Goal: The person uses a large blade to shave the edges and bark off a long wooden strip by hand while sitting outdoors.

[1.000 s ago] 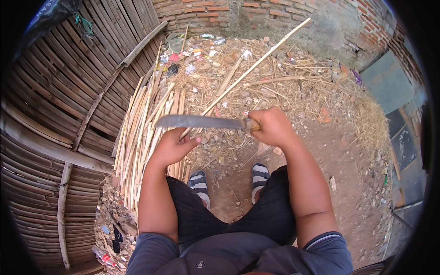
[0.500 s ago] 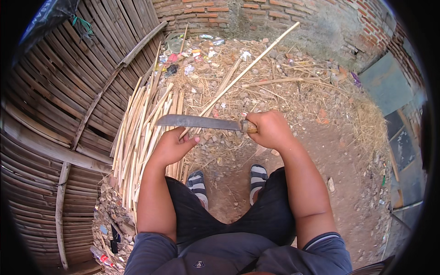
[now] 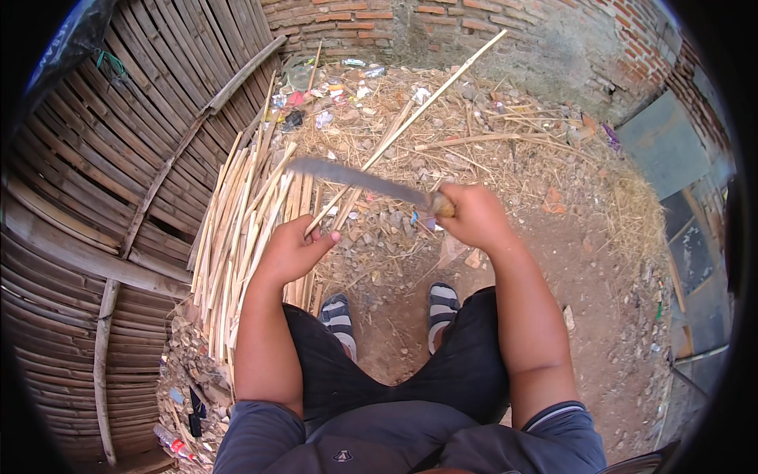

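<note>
Bamboo strip (image 3: 418, 117) lay in the person's left hand (image 3: 292, 249), its near end pinched between thumb and fingers, and slanted forward and to the right toward the brick wall (image 3: 363, 22). Gripping it by that end left nearly all its length free beyond the fingers. The right hand (image 3: 474, 217) was closed firmly round the handle of a long knife (image 3: 339, 171), a hold that set the fist well clear of the blade. The blade pointed leftward and crossed over the strip in the view; it was slightly blurred, so whether the two touched could not fairly be told. Both hands were held out ahead of the knees, probably for elbow room. Below them, the feet in striped sandals (image 3: 338, 314) stood apart, likely for balance. Just left of the left hand, a pile of strips (image 3: 229, 245) lay roughly lengthwise beside the slatted wall (image 3: 71, 213), perhaps to be within easy reach. Farther out, straw (image 3: 638, 213) and scraps of litter covered the stony ground, and a grey sheet (image 3: 667, 142) leaned at the far right.
</note>
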Motion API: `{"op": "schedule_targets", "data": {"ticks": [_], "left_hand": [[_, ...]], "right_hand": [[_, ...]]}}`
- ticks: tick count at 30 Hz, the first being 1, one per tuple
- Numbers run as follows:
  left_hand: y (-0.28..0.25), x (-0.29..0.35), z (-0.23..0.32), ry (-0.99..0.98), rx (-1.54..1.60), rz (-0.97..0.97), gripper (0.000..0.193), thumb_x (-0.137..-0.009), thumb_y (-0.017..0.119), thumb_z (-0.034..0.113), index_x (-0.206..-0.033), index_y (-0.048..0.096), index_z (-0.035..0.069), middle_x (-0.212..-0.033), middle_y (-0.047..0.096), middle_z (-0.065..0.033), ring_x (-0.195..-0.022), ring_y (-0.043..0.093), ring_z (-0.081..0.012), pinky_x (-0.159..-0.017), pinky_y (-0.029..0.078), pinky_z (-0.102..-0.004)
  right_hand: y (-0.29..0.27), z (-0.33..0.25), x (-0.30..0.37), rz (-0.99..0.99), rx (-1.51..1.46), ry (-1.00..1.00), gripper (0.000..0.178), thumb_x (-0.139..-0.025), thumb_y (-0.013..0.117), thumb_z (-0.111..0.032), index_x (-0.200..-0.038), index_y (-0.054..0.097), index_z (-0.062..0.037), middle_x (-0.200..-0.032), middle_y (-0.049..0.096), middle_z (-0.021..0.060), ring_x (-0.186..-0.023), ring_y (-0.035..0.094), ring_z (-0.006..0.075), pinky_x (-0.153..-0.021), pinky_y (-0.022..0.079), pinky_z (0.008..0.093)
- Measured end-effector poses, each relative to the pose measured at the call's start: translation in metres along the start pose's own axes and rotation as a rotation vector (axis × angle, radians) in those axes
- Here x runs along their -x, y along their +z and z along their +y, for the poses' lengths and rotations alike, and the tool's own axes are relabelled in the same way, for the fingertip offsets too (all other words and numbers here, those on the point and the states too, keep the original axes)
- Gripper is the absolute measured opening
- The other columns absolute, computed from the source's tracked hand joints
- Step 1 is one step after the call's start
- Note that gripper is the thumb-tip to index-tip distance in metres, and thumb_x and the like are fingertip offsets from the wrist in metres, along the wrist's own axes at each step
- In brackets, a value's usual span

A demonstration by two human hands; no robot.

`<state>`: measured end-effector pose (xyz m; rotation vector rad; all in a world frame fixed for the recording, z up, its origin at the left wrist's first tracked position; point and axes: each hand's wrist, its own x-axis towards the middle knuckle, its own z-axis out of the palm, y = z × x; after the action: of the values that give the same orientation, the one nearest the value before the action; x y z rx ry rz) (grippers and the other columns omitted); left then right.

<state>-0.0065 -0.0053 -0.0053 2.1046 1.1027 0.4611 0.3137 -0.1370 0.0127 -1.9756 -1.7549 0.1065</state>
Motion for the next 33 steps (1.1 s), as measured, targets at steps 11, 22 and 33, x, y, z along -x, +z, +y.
{"op": "schedule_targets", "data": {"ticks": [11, 22, 33], "left_hand": [[-0.008, 0.004, 0.007, -0.008, -0.067, 0.104, 0.043, -0.093, 0.084, 0.034, -0.079, 0.059, 0.001, -0.067, 0.058, -0.0058, -0.062, 0.051, -0.0127, -0.058, 0.045, -0.034], [0.001, 0.002, 0.003, 0.11, -0.237, 0.301, 0.046, -0.089, 0.083, 0.04, -0.084, 0.066, -0.002, -0.066, 0.063, -0.0181, -0.059, 0.061, -0.0308, -0.059, 0.049, -0.0428], [-0.004, 0.003, 0.016, 0.016, -0.294, 0.286, 0.046, -0.09, 0.082, 0.044, -0.086, 0.069, 0.0, -0.066, 0.065, -0.0184, -0.06, 0.064, -0.0338, -0.06, 0.049, -0.0448]], "right_hand": [[-0.017, 0.044, -0.006, 0.219, -0.146, 0.279, 0.022, -0.086, 0.08, -0.022, -0.098, 0.072, -0.0067, -0.085, 0.074, 0.0205, -0.081, 0.072, 0.0398, -0.075, 0.057, 0.0477], [0.004, -0.019, 0.001, -0.102, 0.081, -0.06, 0.017, -0.082, 0.075, -0.017, -0.097, 0.071, -0.0109, -0.085, 0.074, 0.018, -0.082, 0.073, 0.0406, -0.076, 0.058, 0.0525], [-0.012, 0.033, -0.003, 0.069, -0.104, 0.257, 0.024, -0.086, 0.079, -0.026, -0.104, 0.074, -0.009, -0.086, 0.075, 0.0186, -0.081, 0.073, 0.0394, -0.074, 0.057, 0.0485]]}}
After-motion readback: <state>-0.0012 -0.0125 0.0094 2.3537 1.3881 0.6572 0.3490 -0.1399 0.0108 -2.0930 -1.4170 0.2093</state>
